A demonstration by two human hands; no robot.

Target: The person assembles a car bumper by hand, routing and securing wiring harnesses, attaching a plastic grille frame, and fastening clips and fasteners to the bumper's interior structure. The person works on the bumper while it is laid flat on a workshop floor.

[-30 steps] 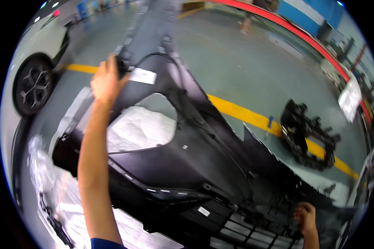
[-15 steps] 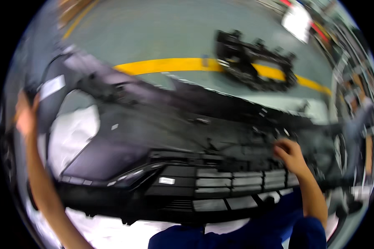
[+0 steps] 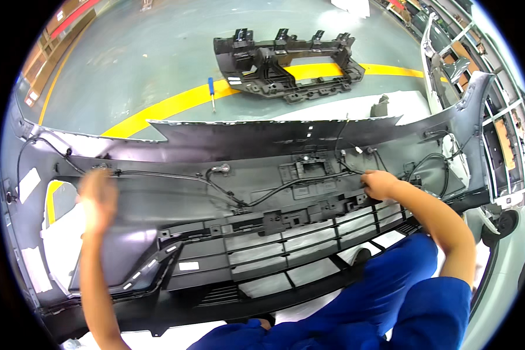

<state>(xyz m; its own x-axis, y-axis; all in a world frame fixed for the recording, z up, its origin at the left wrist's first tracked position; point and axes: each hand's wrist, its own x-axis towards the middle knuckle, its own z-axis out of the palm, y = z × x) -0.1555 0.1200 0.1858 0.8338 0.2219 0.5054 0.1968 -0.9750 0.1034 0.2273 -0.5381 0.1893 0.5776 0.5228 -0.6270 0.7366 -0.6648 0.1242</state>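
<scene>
A large dark grey car bumper cover (image 3: 151, 204) lies before me with its inner side up. A black wiring harness (image 3: 163, 174) runs along its length, clipped at several points. My right hand (image 3: 382, 185) is closed around the harness right of the middle, above the slatted grille (image 3: 198, 251). My left hand (image 3: 97, 201), smeared by motion, is over the bumper's left part, near the harness and beside the large opening; its fingers cannot be made out. Toward the right end, loops of black cable (image 3: 447, 172) lie on the inner face.
Beyond the bumper, a black plastic frame (image 3: 254, 81) rests on the floor across a yellow line (image 3: 151, 114). A blue-handled screwdriver (image 3: 211, 87) lies left of it. Shelving (image 3: 510, 134) stands at the right, cardboard boxes (image 3: 44, 49) at the far left.
The view has swung and sharpened. My left hand has come inward from the bumper's left end. My right hand, pinched over the inner face before, now grips the harness.
</scene>
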